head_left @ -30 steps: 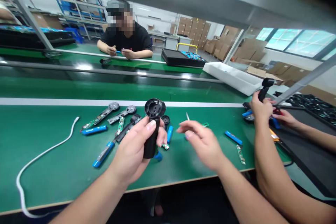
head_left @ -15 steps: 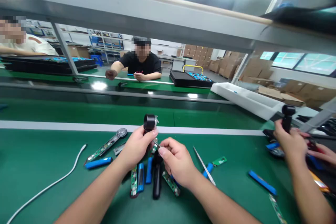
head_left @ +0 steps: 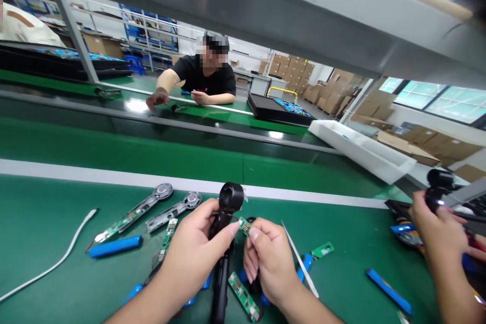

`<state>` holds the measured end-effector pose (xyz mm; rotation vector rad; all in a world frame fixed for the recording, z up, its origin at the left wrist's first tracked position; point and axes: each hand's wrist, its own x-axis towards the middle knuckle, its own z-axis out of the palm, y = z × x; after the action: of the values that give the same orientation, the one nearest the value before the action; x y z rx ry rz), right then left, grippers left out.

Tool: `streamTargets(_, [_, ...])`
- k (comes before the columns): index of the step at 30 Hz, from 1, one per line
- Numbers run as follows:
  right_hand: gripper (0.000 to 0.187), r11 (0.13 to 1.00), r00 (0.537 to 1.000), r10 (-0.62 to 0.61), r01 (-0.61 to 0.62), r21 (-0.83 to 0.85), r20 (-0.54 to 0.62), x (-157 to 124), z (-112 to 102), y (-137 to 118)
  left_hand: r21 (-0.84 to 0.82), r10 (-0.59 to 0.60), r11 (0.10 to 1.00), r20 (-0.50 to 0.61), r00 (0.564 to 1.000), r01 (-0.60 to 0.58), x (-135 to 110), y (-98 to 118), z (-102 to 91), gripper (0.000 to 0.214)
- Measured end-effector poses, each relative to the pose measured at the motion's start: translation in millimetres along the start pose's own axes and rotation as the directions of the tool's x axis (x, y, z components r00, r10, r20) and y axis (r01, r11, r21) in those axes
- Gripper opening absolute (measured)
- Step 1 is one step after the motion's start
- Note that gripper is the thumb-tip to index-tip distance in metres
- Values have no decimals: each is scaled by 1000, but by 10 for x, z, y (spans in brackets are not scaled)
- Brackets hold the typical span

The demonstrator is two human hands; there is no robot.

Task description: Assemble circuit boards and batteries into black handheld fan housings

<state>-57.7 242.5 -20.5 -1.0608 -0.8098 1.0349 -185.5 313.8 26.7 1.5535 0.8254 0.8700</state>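
Observation:
My left hand (head_left: 195,253) is wrapped round the black handle of a small handheld fan body (head_left: 231,196), its round ring head standing above my fingers. Between thumb and fingers, my right hand (head_left: 268,253) pinches a small green circuit board (head_left: 245,226) with a digit display, close beside the fan's neck. The tip of my left thumb meets the board's edge. Below my hands lie another green circuit board (head_left: 243,296) and blue battery cells, partly hidden by my arms. White tweezers (head_left: 299,258) lie just right of my right hand.
Opened grey fan shells (head_left: 161,192), a blue battery (head_left: 116,246) and a white cable (head_left: 72,245) lie to the left. Another blue battery (head_left: 388,291) is at right. A co-worker's hand (head_left: 436,223) holds a black fan at far right; another person (head_left: 205,76) sits opposite. A shelf beam (head_left: 243,15) crosses overhead.
The view has shifted and tilted. The fan body is now more upright and lower, its handle showing below my left hand. The small display board now shows clearly in my right fingers.

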Motion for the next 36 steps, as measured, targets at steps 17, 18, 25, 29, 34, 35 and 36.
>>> streamTargets(17, [31, 961, 974, -227, 225, -161, 9, -98, -200, 274, 295, 192, 946, -172, 966, -135, -94, 29, 46, 14])
streamTargets(18, [30, 958, 972, -236, 235, -165, 12, -100, -201, 272, 294, 196, 946, -174, 965, -139, -94, 34, 43, 14])
streamTargets(25, [28, 942, 961, -276, 277, -192, 30, -98, -201, 258, 294, 226, 940, -161, 961, -172, -112, 77, 29, 12])
streamTargets(29, [29, 935, 958, -284, 284, -212, 29, -100, -189, 253, 296, 243, 937, -165, 956, -187, -111, 67, 41, 12])
streamTargets(34, [32, 930, 960, -279, 275, -245, 17, -105, -179, 269, 307, 267, 929, -162, 950, -209, -108, 57, 42, 10])
streamTargets(35, [32, 929, 961, -275, 270, -253, 17, -106, -179, 271, 309, 272, 927, -163, 948, -213, -107, 58, 41, 10])
streamTargets(36, [34, 928, 963, -269, 264, -262, 17, -107, -182, 271, 309, 274, 927, -163, 948, -215, -107, 59, 41, 10])
